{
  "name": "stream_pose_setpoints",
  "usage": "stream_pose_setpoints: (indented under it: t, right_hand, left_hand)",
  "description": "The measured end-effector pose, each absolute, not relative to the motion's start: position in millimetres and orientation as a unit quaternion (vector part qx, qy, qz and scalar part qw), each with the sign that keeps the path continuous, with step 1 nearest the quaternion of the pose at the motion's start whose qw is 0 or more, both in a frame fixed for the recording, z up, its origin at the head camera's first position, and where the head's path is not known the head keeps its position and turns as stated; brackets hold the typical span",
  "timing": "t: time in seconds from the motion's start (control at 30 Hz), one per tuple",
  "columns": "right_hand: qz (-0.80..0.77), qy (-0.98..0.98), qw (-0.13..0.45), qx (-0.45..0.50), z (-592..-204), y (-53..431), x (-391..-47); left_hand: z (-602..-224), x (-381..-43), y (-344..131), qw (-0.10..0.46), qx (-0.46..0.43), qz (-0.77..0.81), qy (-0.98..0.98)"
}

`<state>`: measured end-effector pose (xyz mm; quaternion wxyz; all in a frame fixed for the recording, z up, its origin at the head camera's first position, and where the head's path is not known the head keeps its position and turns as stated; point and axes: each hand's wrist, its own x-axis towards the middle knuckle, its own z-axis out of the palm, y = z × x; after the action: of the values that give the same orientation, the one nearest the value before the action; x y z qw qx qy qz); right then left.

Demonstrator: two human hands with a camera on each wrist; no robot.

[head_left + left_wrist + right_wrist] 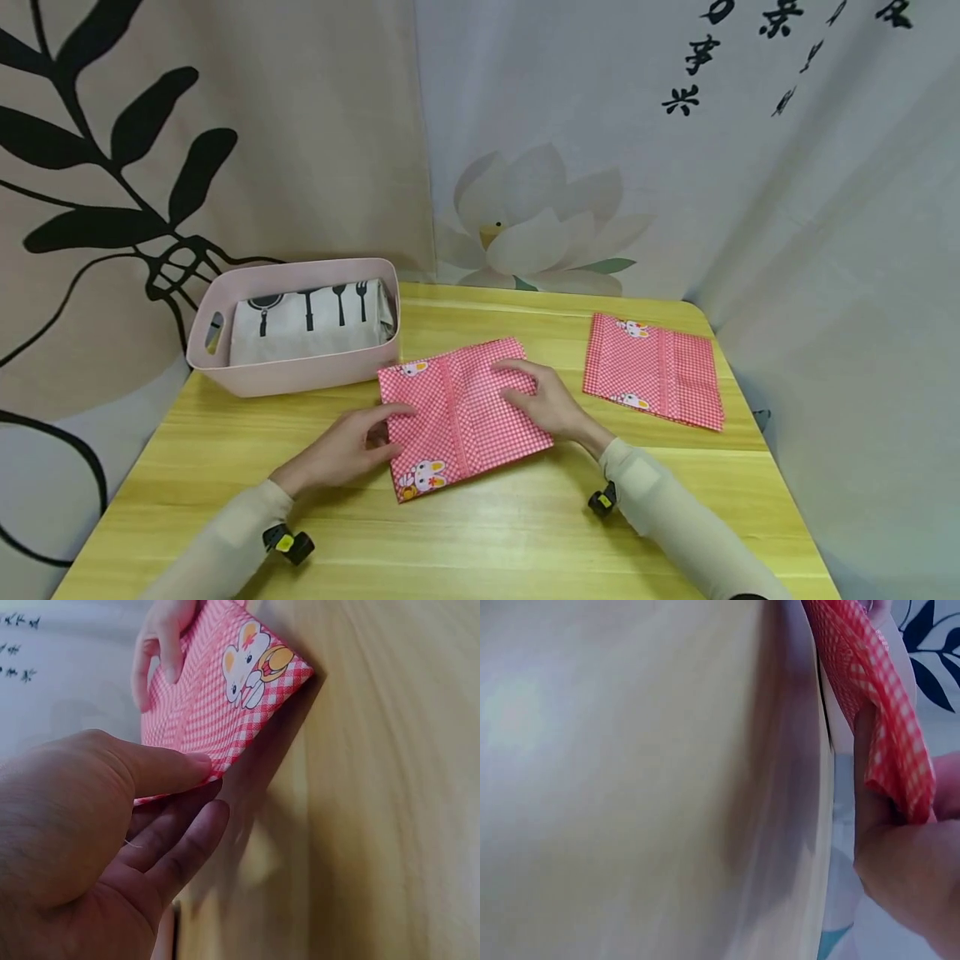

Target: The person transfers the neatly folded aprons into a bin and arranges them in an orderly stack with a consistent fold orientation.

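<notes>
Both hands hold a folded red-and-white gingham cloth (442, 417) with rabbit pictures near its corners, over the middle of the table. My left hand (348, 446) pinches its left edge; in the left wrist view the thumb (169, 769) lies on top and the other fingers are underneath. At the right part of the cloth is my right hand (543, 400). The right wrist view shows that hand (911, 862) gripping the layered edge of the gingham cloth (892, 727), which is lifted from the table there.
A second folded gingham cloth (652, 371) lies flat at the table's right side. At the back left stands a pink basket (300, 375) containing a folded white cloth (315, 325) printed with dark utensils. Behind the wooden table (525, 533) hang printed curtains (330, 125).
</notes>
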<state>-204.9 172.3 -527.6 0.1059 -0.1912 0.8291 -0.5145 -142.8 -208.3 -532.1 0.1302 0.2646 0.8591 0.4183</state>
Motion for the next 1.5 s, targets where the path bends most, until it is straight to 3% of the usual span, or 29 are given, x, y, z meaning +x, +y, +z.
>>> stream_pose_setpoints:
  t: [1.1,1.5]
  right_hand:
    - [-0.524,0.842,0.020,-0.125,-460.0,211.7,-232.4]
    - [-0.537,0.835,0.007,-0.119,-439.4,207.9,-238.3]
  left_hand:
    - [-479.6,-173.6,-150.7,0.053,0.228,0.588,0.774]
    - [-456.5,-188.4,-152.8,0.066,0.190,0.635,0.745]
